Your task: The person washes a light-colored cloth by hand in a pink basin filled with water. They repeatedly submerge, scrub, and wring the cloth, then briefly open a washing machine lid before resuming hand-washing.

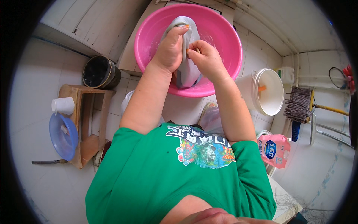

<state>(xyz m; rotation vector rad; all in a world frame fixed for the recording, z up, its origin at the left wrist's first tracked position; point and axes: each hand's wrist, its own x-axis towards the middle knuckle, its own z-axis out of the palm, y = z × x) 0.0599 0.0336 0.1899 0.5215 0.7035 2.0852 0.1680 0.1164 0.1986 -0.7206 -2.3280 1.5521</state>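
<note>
A pink plastic basin (pixel 228 44) stands before me on a raised surface, with some water in it. Over it my left hand (pixel 172 47) supports a light grey cloth (pixel 188 70), its thumb up along the cloth's near side; the fingers are hidden behind or inside the fabric. Close on the right, my right hand (pixel 204 57) has its fingers curled and pinched at the cloth's edge. Something small and pale shows between those fingers; I cannot tell what it is. The lower end of the cloth hangs inside the basin near its front rim.
A white bucket (pixel 269 92) with something orange inside stands right, near a mop head (pixel 298 105) and a pink refill pouch (pixel 275 151). At left are a black-lined bin (pixel 96 72), a wooden stool (pixel 81 91), a white cup (pixel 63 105) and a blue basin (pixel 63 140).
</note>
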